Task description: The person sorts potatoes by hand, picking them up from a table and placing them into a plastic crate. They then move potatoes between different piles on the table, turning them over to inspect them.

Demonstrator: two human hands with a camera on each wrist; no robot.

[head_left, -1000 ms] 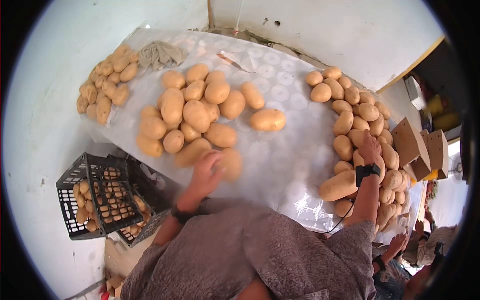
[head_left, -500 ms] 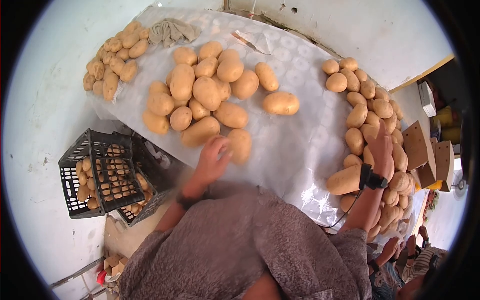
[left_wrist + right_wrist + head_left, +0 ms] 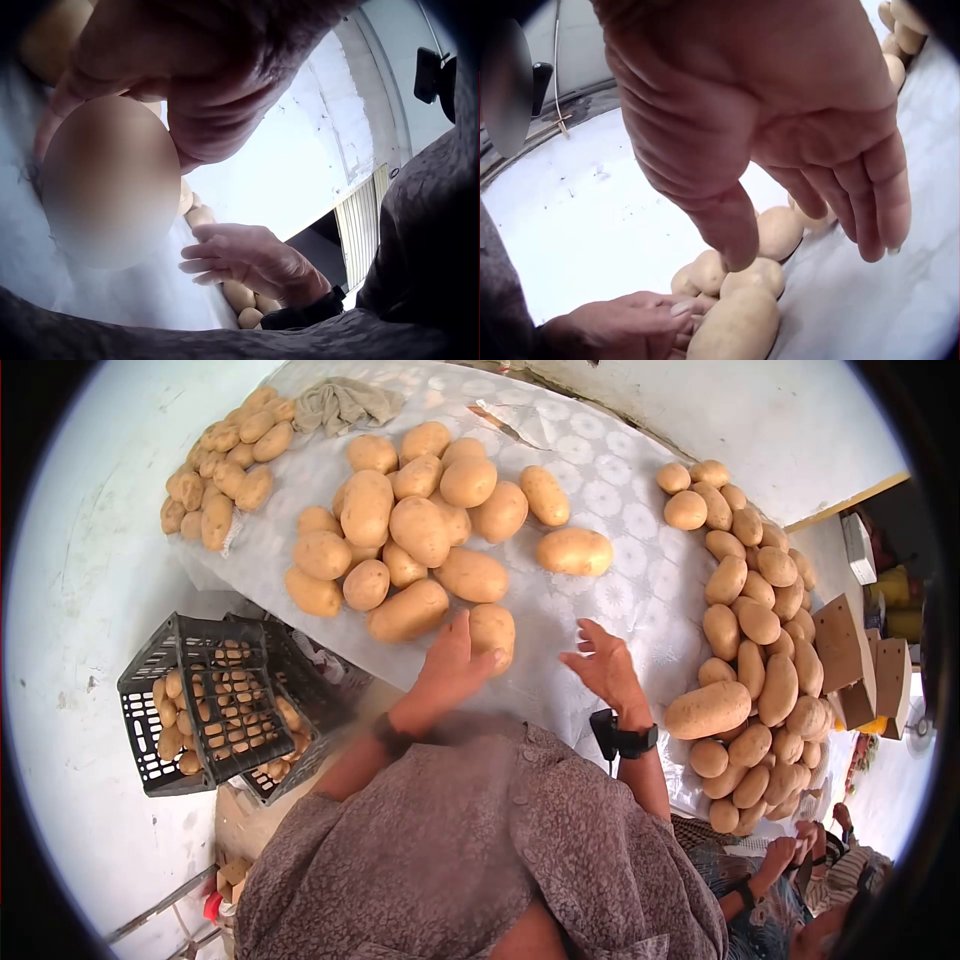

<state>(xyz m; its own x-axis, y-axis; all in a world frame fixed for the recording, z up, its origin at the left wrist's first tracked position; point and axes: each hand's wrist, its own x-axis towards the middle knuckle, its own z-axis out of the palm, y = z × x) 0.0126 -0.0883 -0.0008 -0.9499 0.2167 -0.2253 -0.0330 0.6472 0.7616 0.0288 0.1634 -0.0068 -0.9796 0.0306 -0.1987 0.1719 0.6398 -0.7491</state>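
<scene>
Along the near side of the middle heap, my left hand (image 3: 455, 665) grips a single potato (image 3: 492, 637), fingers on its far side and thumb at its near side. The left wrist view has this potato (image 3: 112, 184) large and blurred below the palm. My right hand (image 3: 605, 665) hovers over the table to the right of it, holding nothing, fingers apart and pointing toward the left hand. In the right wrist view the right hand's fingers (image 3: 881, 187) hang loosely above the sheet. The middle heap of large potatoes (image 3: 420, 530) lies just beyond the left hand.
A plastic sheet (image 3: 630, 535) covers the table. Another long pile of potatoes (image 3: 760, 620) runs down the right edge, beside cardboard boxes (image 3: 845, 660). Smaller potatoes (image 3: 230, 465) and a cloth (image 3: 345, 405) lie at far left. Black crates (image 3: 215, 700) hold potatoes at lower left.
My right hand has left the right-hand pile and come leftward to the middle, with nothing in it. My left hand stays at the same potato beside the heap.
</scene>
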